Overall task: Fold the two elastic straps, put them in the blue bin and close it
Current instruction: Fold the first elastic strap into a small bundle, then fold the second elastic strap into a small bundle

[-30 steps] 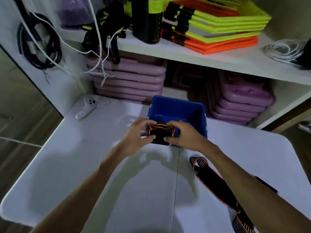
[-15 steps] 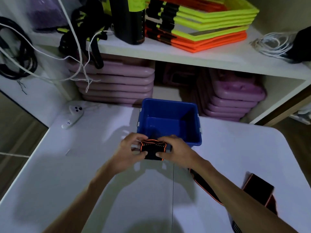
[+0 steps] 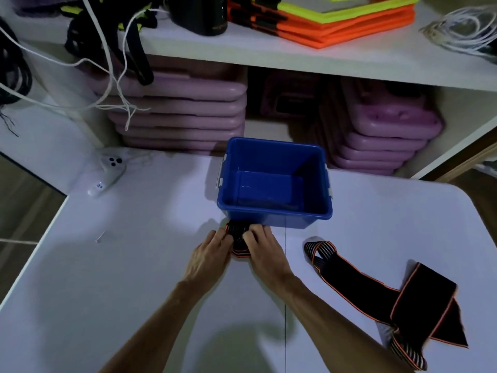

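Observation:
The blue bin stands open on the white table, with nothing visible inside and no lid in view. Just in front of its near wall, my left hand and my right hand both grip a folded black elastic strap with orange edges, pressed low against the table. The second strap, black with orange trim, lies unfolded on the table to the right of my right forearm, stretching toward the front right corner.
A white controller lies at the table's back left, and a small screw sits left of my hands. Behind the bin, shelves hold stacked purple cases, orange and yellow mats, a black bottle and hanging white cords.
The view tilted down and the hands with the folded strap drew back from the bin's front rim down to the table in front of it. More of the second strap shows.

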### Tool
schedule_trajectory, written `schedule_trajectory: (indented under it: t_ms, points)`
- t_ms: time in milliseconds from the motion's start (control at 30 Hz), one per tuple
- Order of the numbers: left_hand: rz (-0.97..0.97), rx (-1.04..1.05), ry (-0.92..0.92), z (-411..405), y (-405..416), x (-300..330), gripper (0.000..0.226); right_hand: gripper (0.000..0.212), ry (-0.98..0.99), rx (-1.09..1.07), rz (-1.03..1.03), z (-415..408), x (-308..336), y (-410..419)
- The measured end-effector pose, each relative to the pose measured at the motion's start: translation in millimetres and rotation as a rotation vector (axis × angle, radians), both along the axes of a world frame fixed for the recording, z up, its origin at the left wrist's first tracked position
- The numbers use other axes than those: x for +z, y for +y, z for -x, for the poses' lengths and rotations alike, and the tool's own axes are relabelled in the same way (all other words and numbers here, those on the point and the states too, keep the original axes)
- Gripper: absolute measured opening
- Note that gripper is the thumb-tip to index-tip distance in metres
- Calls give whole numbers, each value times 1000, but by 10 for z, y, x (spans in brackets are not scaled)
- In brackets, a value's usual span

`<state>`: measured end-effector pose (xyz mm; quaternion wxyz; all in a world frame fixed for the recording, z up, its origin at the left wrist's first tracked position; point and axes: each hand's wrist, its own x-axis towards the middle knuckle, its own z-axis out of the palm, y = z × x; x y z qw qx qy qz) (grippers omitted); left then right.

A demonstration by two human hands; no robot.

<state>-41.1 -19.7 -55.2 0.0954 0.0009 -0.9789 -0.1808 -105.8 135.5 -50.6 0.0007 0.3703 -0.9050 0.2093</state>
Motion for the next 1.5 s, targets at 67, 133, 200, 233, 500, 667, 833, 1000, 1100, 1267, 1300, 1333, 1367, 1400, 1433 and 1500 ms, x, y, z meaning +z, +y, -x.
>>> schedule_trajectory:
  t_ms: [67, 133, 200, 233, 500, 667, 833, 1000, 1100, 1267, 1300, 1333, 1367, 1400, 1433, 1500]
  points:
    - [29, -13, 19, -10, -4, -13, 7, 40, 9, 0, 20, 1, -34, -9]
    - [50, -1, 35, -25, 5, -8, 6, 37, 23, -6, 14, 11, -46, -19]
    - [49, 25, 22, -66, 32, -2, 6, 43, 12, -21, -15, -5, -55, -12]
    - [44, 40, 11, -94, 44, -3, 6, 47, -3, -27, -27, -23, -54, 7]
    - [-45, 124, 25, -313, 139, 223, 14, 66, -39, -57, 12, -165, 263, 340]
    - [-116, 2, 146, -433, 509, 345, 13, 55, -22, -199, 83, -393, 412, 724]
    - [-119, -285, 148, -380, 1111, 286, 17, 45, 0, -422, 60, -691, 398, 1479]
    - [-7, -449, -45, -194, 1765, 171, 28, 45, -18, -715, -53, -965, 281, 2362]
    - [10, -573, -127, -149, 2195, 155, 29, 37, -109, -956, -40, -1137, 226, 2741]
    - [-339, -430, -399, -216, 2827, 120, 30, 31, -465, -1027, -21, -1342, 197, 2941]
    - [-402, -337, -452, -232, 2913, 135, 34, 29, -477, -923, -25, -1379, 206, 2901]
    - [-429, -251, -500, -234, 2975, 153, 38, 27, -483, -815, -14, -1413, 223, 2839]
    - [-431, -187, -540, -227, 3007, 158, 43, 25, -519, -730, 28, -1445, 233, 2759]
    - [-418, -148, -574, -211, 3012, 159, 45, 24, -597, -662, 88, -1477, 265, 2679]
    - [-400, -130, -600, -181, 2986, 147, 44, 25, -684, -614, 159, -1499, 305, 2612]
    - [-352, -143, -633, -98, 2869, 148, 32, 26, -825, -581, 278, -1525, 360, 2550]
